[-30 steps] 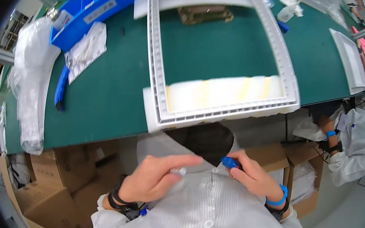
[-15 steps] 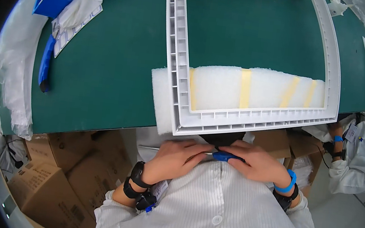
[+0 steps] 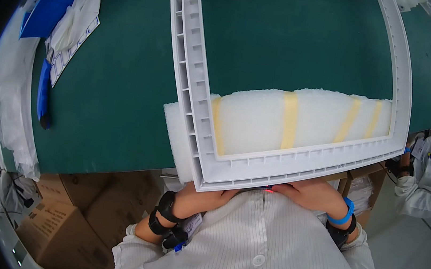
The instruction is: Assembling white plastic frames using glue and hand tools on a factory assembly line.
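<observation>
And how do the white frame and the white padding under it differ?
The white frame has crisp, ribbed edges, while the white padding looks fluffy with an uneven far edge. The frame is unstriped; the padding carries yellow strips. The frame reaches past the picture's top, but the padding lies along its near side, poking out left. Both look white overall.

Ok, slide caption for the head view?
Left hand and right hand, partly hidden by a white frame on a green table, white foam showing through its opening.

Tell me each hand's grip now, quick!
Left hand: can't tell; the white frame hides most of its fingers.
Right hand: can't tell, mostly hidden too; something blue shows beside it.
</observation>
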